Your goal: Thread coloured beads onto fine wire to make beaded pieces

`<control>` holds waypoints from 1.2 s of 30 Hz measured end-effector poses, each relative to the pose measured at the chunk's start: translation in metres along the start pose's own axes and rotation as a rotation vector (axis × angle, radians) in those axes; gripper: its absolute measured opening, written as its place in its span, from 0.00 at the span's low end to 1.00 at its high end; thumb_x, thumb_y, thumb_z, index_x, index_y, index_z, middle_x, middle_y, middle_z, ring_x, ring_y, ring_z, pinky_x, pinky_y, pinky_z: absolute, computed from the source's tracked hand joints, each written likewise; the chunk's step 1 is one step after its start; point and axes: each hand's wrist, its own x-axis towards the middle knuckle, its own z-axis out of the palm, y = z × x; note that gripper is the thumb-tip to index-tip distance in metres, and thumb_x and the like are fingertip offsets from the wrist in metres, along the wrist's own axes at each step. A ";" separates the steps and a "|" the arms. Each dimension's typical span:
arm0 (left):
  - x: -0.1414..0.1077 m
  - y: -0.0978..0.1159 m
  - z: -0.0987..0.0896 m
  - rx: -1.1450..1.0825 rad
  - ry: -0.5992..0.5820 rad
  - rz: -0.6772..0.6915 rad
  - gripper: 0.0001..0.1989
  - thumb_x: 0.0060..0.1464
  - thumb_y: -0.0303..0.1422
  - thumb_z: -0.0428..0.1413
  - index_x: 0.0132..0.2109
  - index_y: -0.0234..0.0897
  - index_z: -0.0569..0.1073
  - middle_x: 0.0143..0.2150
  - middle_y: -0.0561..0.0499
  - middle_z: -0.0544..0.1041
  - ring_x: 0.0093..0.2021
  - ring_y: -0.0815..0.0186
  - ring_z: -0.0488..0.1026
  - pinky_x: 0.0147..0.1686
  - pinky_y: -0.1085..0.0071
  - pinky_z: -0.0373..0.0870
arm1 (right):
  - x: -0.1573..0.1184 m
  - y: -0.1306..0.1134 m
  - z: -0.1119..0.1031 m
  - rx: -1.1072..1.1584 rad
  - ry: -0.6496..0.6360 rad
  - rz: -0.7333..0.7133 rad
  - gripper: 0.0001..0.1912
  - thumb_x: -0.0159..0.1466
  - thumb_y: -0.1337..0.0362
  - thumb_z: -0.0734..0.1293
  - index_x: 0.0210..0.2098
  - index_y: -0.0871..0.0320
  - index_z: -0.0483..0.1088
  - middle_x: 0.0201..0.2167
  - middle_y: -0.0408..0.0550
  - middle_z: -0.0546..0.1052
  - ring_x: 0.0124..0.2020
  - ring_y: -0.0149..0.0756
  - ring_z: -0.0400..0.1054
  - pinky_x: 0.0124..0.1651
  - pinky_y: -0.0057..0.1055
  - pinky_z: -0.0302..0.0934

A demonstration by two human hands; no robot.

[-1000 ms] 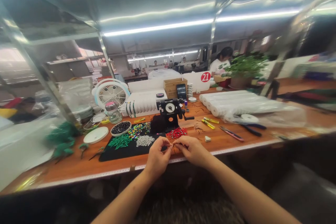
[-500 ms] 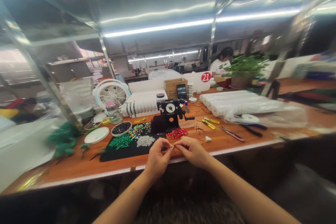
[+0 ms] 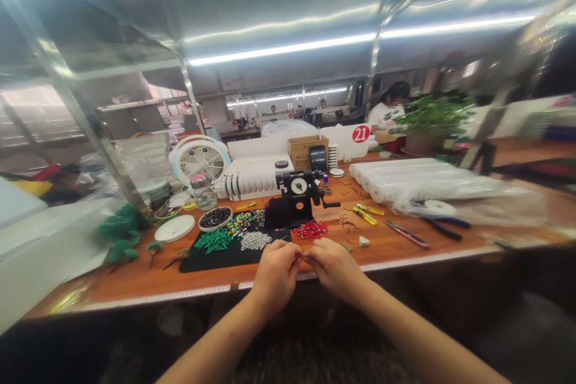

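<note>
Thin dark wire [image 3: 302, 258], pinched tight between left hand [image 3: 275, 276] and right hand [image 3: 332, 267], over wooden workbench [image 3: 135, 282] near edge, black felt mat [image 3: 202, 263] just left

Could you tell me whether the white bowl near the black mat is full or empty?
Full: black beads fill the white bowl nearly to its rim.

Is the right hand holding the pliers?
No, the pliers lie on the wooden table, apart from the right hand.

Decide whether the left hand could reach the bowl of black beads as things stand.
Probably yes: the left hand is near the bowl, with only low bead piles on the black mat between.
</note>
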 end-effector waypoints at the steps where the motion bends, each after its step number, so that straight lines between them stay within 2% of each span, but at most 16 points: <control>1: -0.001 0.000 0.000 0.012 -0.012 0.021 0.06 0.53 0.23 0.51 0.32 0.37 0.69 0.30 0.50 0.72 0.35 0.62 0.67 0.36 0.66 0.63 | 0.000 -0.001 -0.001 0.026 -0.012 0.024 0.11 0.64 0.70 0.60 0.28 0.59 0.70 0.25 0.47 0.70 0.30 0.35 0.63 0.33 0.29 0.54; 4: -0.006 0.002 0.003 -0.014 -0.034 0.025 0.08 0.55 0.24 0.48 0.32 0.36 0.70 0.30 0.48 0.72 0.35 0.61 0.67 0.37 0.65 0.64 | -0.001 -0.004 -0.003 0.114 -0.041 0.092 0.10 0.62 0.72 0.60 0.24 0.59 0.66 0.25 0.46 0.70 0.29 0.35 0.63 0.32 0.29 0.53; 7: -0.009 0.005 0.006 -0.126 -0.049 -0.113 0.09 0.55 0.23 0.48 0.40 0.36 0.70 0.35 0.47 0.74 0.37 0.61 0.70 0.39 0.65 0.66 | -0.002 -0.005 -0.002 0.198 -0.083 0.151 0.09 0.60 0.72 0.60 0.25 0.59 0.66 0.25 0.46 0.71 0.28 0.34 0.63 0.32 0.28 0.53; 9: -0.009 0.006 0.008 -0.147 -0.099 -0.154 0.11 0.55 0.23 0.47 0.41 0.35 0.71 0.37 0.45 0.75 0.38 0.61 0.70 0.40 0.65 0.66 | -0.003 -0.005 -0.001 0.214 -0.104 0.176 0.09 0.60 0.71 0.60 0.24 0.58 0.65 0.25 0.46 0.71 0.28 0.35 0.63 0.32 0.29 0.53; 12: -0.008 0.007 0.007 -0.088 -0.175 -0.121 0.12 0.56 0.24 0.46 0.38 0.35 0.74 0.35 0.44 0.75 0.37 0.59 0.70 0.39 0.63 0.66 | -0.005 -0.003 -0.001 0.214 -0.109 0.201 0.10 0.60 0.70 0.59 0.23 0.58 0.64 0.24 0.46 0.70 0.28 0.35 0.63 0.31 0.29 0.53; 16: -0.007 0.006 0.004 -0.106 -0.206 -0.119 0.11 0.55 0.24 0.46 0.38 0.33 0.74 0.34 0.43 0.75 0.36 0.59 0.70 0.37 0.65 0.65 | -0.005 -0.004 -0.006 0.276 -0.135 0.253 0.10 0.60 0.69 0.59 0.23 0.58 0.65 0.24 0.45 0.71 0.27 0.35 0.63 0.30 0.29 0.52; 21: -0.005 0.009 -0.003 -0.322 -0.268 -0.209 0.10 0.56 0.28 0.47 0.33 0.36 0.73 0.30 0.49 0.74 0.32 0.63 0.70 0.33 0.70 0.64 | -0.004 -0.005 -0.015 0.281 -0.166 0.274 0.10 0.60 0.68 0.61 0.22 0.58 0.65 0.23 0.44 0.71 0.27 0.35 0.63 0.30 0.28 0.52; 25: -0.002 0.011 -0.009 -0.379 -0.311 -0.295 0.08 0.52 0.31 0.52 0.28 0.36 0.73 0.28 0.50 0.75 0.31 0.64 0.70 0.32 0.70 0.63 | -0.004 -0.005 -0.019 0.323 -0.200 0.218 0.09 0.60 0.69 0.62 0.23 0.58 0.67 0.24 0.44 0.72 0.28 0.34 0.64 0.30 0.27 0.53; 28: -0.003 0.013 -0.009 -0.453 -0.335 -0.344 0.09 0.51 0.32 0.52 0.26 0.36 0.73 0.26 0.51 0.76 0.29 0.64 0.71 0.31 0.70 0.64 | -0.007 -0.004 -0.024 0.361 -0.243 0.209 0.08 0.59 0.70 0.63 0.24 0.58 0.69 0.24 0.43 0.73 0.28 0.33 0.65 0.30 0.26 0.54; 31: -0.008 0.020 -0.002 -0.678 -0.400 -0.523 0.07 0.50 0.33 0.51 0.28 0.36 0.70 0.24 0.51 0.76 0.25 0.65 0.72 0.24 0.72 0.64 | -0.007 0.000 -0.032 0.378 -0.339 0.221 0.08 0.57 0.70 0.63 0.24 0.58 0.71 0.23 0.43 0.73 0.26 0.32 0.65 0.28 0.26 0.54; 33: -0.014 0.027 0.006 -0.804 -0.417 -0.659 0.05 0.49 0.34 0.51 0.29 0.37 0.67 0.24 0.52 0.75 0.21 0.66 0.72 0.17 0.75 0.61 | -0.004 0.005 -0.038 0.344 -0.406 0.230 0.09 0.59 0.67 0.63 0.23 0.58 0.72 0.22 0.44 0.73 0.25 0.33 0.66 0.27 0.26 0.54; 36: -0.023 0.037 0.021 -0.861 -0.354 -0.762 0.04 0.48 0.33 0.51 0.29 0.37 0.65 0.23 0.52 0.75 0.20 0.67 0.71 0.14 0.77 0.58 | 0.009 0.011 -0.042 0.082 -0.333 0.258 0.12 0.61 0.61 0.63 0.27 0.58 0.75 0.29 0.51 0.75 0.33 0.40 0.68 0.34 0.31 0.59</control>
